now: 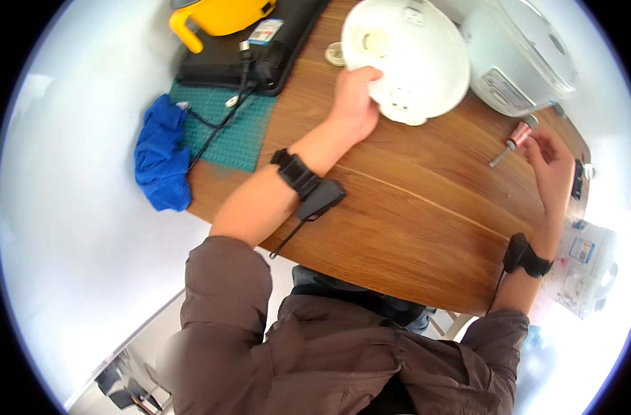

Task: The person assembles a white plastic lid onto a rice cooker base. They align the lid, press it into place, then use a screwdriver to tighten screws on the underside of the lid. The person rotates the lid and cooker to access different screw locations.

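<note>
My left hand [355, 107] grips the near left edge of a white round plastic cover [426, 59], with the thumb over its rim. The cover is tilted up above the table, and holes and a round recess show on its face. Out to the right, my right hand [551, 159] has its fingers closed around a screwdriver [520, 133] with a red handle and a silver shaft. The shaft points down and left over the wood. Behind it stands a white rice cooker [506, 90] with a label on its side. A small round cream-coloured part [335, 54] lies left of the cover.
The wooden table [398, 200] spreads before me. At its far left are a black case [225, 66], a yellow pot with a handle [222, 17], black cables [222, 128], a green cutting mat [250, 131] and a blue cloth [162, 155]. A white container [582, 270] stands beyond the right edge.
</note>
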### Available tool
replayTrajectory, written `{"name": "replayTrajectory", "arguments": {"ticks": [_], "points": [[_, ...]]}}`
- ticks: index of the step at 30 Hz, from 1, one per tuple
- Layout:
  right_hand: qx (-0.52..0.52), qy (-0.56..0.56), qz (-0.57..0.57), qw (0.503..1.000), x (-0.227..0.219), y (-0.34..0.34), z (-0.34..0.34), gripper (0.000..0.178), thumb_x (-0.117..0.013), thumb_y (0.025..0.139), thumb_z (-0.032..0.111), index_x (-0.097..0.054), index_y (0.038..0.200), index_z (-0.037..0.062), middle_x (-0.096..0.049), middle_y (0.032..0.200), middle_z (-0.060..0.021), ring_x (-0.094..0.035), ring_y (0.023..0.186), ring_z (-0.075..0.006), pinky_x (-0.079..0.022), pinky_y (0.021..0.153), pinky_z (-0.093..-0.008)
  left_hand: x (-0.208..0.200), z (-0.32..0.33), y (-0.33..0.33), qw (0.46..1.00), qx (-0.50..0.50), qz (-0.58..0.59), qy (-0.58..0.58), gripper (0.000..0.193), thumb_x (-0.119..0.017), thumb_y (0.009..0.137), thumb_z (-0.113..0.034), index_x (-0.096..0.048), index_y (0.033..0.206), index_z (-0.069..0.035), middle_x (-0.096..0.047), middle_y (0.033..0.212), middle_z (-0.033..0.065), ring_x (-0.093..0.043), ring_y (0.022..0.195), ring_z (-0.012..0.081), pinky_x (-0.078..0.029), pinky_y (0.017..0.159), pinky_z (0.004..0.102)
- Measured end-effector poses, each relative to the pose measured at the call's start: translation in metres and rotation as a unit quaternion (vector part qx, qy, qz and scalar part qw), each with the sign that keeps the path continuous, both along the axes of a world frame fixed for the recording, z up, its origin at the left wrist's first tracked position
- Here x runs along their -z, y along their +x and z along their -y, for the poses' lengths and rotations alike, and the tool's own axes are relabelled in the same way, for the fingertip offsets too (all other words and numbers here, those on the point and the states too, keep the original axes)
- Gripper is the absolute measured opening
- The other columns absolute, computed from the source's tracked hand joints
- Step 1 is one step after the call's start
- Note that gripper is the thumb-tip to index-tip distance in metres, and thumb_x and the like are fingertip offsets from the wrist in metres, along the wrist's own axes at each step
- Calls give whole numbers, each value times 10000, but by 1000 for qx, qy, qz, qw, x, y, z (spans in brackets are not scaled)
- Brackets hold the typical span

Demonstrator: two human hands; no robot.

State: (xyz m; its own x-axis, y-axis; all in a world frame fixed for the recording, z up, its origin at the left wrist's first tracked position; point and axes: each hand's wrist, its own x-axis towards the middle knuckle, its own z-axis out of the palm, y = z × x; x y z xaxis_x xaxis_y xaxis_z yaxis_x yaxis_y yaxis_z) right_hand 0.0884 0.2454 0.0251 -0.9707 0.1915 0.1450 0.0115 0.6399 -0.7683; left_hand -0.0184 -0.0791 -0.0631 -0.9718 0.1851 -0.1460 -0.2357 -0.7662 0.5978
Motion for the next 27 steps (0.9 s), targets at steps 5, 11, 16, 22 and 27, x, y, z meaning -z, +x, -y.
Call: {"name": "replayTrajectory", "arguments": {"ticks": [5, 11, 16, 22, 27], "points": [[-10, 1, 4, 1000, 7, 2, -9, 142, -658, 966, 43, -685, 1090, -21, -718, 920, -30, -672, 816, -84, -534, 745, -222, -2, 0, 0, 1000, 12, -20, 0, 483, -493, 858, 2, -489, 1335, 82, -583, 1298, 180, -589, 1193, 306, -494, 1032, 451], [-1, -24, -6, 1000, 8, 0, -6, 148, -664, 967, 53, -682, 1093, -22, -717, 929, -31, -674, 821, -88, -542, 761, -226, -15, 9, 0, 999, -10, 10, 36, 482, -497, 854, -18, -497, 1330, 54, -592, 1265, 160, -589, 1186, 313, -483, 1045, 454], [2, -23, -17, 1000, 7, -3, -8, 142, -666, 972, 80, -690, 1077, -13, -724, 937, -28, -686, 837, -92, -545, 766, -224, -45, 29, -10, 998, -41, -29, 27, 567, -545, 840, -19, -453, 1400, 7, -568, 1354, 148, -561, 1265, 342, -425, 1143, 511], [-15, -41, -23, 999, -6, 2, 1, 130, -676, 956, 80, -697, 1052, -5, -734, 925, -18, -683, 826, -82, -536, 749, -219, -127, 92, -17, 980, -45, -193, 31, 469, -537, 959, -29, -470, 1416, 51, -585, 1349, 146, -550, 1244, 250, -429, 1076, 406], [-100, -6, -5, 995, 2, 5, 11, 89, -698, 902, 35, -703, 985, 1, -705, 846, -9, -655, 776, -85, -527, 718, -235, -145, 111, -26, 983, -93, -157, -11, 607, -531, 879, 7, -414, 1474, -20, -482, 1481, 176, -424, 1411, 383, -320, 1193, 576]]}}
